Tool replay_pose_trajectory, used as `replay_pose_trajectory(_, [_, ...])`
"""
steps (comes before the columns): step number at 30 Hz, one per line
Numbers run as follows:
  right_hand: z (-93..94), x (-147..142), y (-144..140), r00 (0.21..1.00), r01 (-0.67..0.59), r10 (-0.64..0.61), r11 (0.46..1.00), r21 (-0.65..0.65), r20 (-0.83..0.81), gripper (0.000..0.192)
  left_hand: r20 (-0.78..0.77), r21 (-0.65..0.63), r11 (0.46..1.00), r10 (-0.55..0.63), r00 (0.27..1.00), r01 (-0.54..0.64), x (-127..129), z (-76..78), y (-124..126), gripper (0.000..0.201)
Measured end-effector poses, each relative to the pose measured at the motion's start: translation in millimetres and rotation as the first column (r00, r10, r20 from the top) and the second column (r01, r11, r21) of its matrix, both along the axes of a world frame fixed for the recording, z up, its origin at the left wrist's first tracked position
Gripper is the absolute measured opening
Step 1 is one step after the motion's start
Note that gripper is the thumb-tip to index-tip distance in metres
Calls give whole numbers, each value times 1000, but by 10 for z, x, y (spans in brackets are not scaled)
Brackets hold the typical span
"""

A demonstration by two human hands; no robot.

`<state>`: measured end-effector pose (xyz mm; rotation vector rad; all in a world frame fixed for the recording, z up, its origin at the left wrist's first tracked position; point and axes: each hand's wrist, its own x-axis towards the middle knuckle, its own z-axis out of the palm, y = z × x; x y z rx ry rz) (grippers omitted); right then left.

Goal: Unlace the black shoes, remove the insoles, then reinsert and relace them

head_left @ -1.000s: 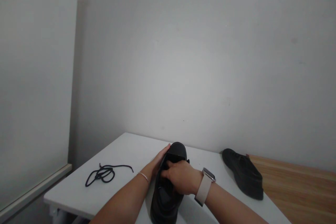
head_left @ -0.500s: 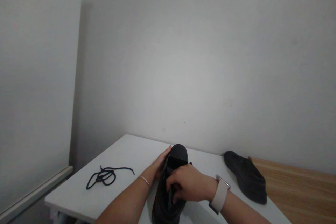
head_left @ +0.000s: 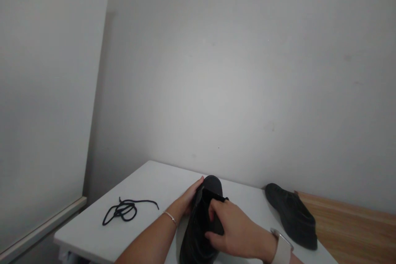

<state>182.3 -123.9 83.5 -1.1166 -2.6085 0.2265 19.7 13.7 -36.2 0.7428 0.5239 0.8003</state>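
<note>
Black leather filled both hands: the shoe (head_left: 201, 222) lay on the white table (head_left: 148, 198), toe toward the wall. Her left hand (head_left: 190, 198) was cupped against its side as before. The right hand (head_left: 235, 231) had drawn back from the opening over the last second, and now pinched the tongue (head_left: 213, 198), lifting it. A loose lace (head_left: 123, 209) and the other shoe (head_left: 291, 214) lay untouched.

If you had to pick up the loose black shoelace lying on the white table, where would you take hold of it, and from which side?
I would pinch the black shoelace at its bunched loops, coming straight down from above. It lies flat on the white table, so only a top pinch gets under it, and the tangle gives more to grip than the single strand trailing off to the right. It lies clear of the left hand and the black shoe.
</note>
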Motion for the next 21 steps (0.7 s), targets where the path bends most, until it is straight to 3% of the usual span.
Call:
replay_pose_trajectory(5, [-130,-39,-23,973,5,-21,998,-69,-232,32,-58,-18,1000,-5,998,4,13,41,-24,66])
replay_pose_trajectory(11, [-157,-66,-3,853,119,-71,991,59,-517,23,-12,44,998,55,998,-54,44,71,-47,58])
replay_pose_trajectory(17, [-116,-124,-138,850,67,92,958,279,-518,16,-13,62,993,98,995,-97,52,142,-125,54])
replay_pose_trajectory(21, [-158,-225,-215,862,7,241,874,485,-446,19,-4,95,969,229,973,-227,81,233,-197,43])
